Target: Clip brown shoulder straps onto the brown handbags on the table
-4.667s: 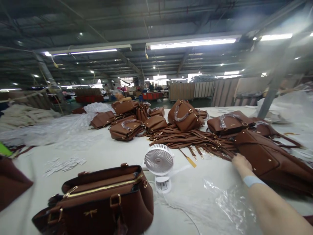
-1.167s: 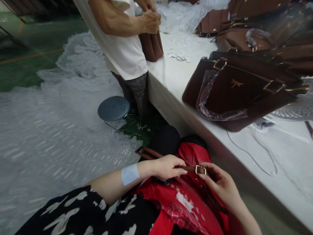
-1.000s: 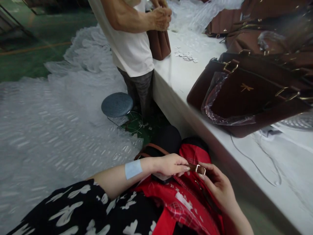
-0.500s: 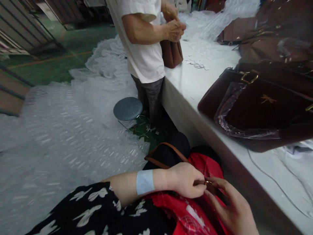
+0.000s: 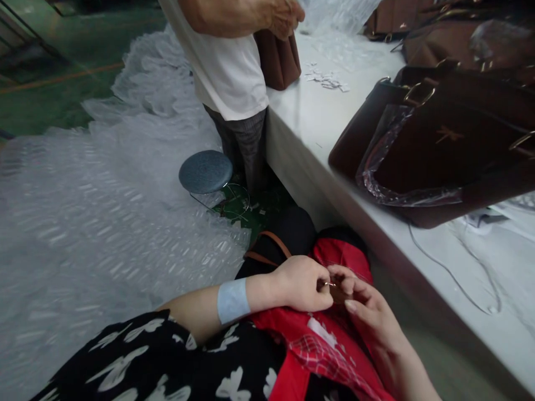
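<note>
Over my lap, my left hand is closed around a brown strap with a small gold metal fitting showing at its fingertips. My right hand pinches the brown strap on the other side of that fitting. Both hands nearly touch. A loop of tan-brown strap trails over my dark knee, beyond the left wrist. Beneath the hands lies a red apron with a white patch. Fingers hide most of the fitting, and how it joins the strap cannot be made out.
A dark brown handbag with plastic-wrapped handle stands on the white table at right, more bags behind. A co-worker in a white shirt handles a brown bag. A round stool and heaped bubble wrap lie left.
The view has tilted down and shifted slightly, so surroundings sit higher and further left. My right fingers have shifted their pinch around the fitting; both hands stay together on the strap.
</note>
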Demonstrator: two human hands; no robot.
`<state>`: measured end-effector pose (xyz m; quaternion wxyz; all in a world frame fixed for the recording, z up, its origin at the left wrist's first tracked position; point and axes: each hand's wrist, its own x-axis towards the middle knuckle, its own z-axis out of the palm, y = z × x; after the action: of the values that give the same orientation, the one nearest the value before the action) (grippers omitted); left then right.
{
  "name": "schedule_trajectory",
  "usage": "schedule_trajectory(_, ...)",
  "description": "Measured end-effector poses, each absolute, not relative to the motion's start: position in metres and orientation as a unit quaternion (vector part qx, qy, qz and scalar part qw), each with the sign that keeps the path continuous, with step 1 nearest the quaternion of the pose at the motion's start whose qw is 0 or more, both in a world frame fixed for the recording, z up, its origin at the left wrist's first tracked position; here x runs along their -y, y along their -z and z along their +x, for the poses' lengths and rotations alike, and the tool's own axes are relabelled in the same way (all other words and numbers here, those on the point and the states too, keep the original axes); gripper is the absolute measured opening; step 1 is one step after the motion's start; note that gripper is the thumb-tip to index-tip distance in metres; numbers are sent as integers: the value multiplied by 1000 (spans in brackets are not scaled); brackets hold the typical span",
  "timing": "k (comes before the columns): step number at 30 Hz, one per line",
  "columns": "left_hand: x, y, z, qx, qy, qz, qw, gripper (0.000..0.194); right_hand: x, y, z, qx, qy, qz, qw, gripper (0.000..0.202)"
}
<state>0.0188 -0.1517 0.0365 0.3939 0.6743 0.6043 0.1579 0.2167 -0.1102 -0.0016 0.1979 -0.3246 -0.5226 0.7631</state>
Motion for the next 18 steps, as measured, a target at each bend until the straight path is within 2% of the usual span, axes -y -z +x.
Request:
schedule_trajectory(2, 152, -38, 21, -602, -170, 674, 394, 18, 110, 0, 220, 483, -784, -313, 232, 40)
schedule_trajectory(4, 153, -38, 23, -601, -177, 677, 387, 18, 107, -8, 223, 546, -751, -304, 215, 38)
schedule_trajectory(8, 154, -39, 22, -607, -185, 666, 391, 13, 99, -31, 223, 785, -521, -301, 146, 17)
schedule_trajectory(11, 155, -40, 19, -616, -200, 648, 400, 12, 102, -35, 220, 838, -416, -315, 159, 7)
schedule_trajectory(13, 155, -40, 18, -614, -209, 644, 406, 12, 107, -31, 218, 813, -452, -327, 166, 9)
schedule_trajectory(15, 155, -39, 18, -608, -220, 643, 409, 11, 110, -24, 220, 744, -544, -337, 191, 18)
schedule_trajectory(18, 156, -39, 19, -607, -233, 641, 408, 11, 108, -17, 227, 609, -672, -320, 275, 38)
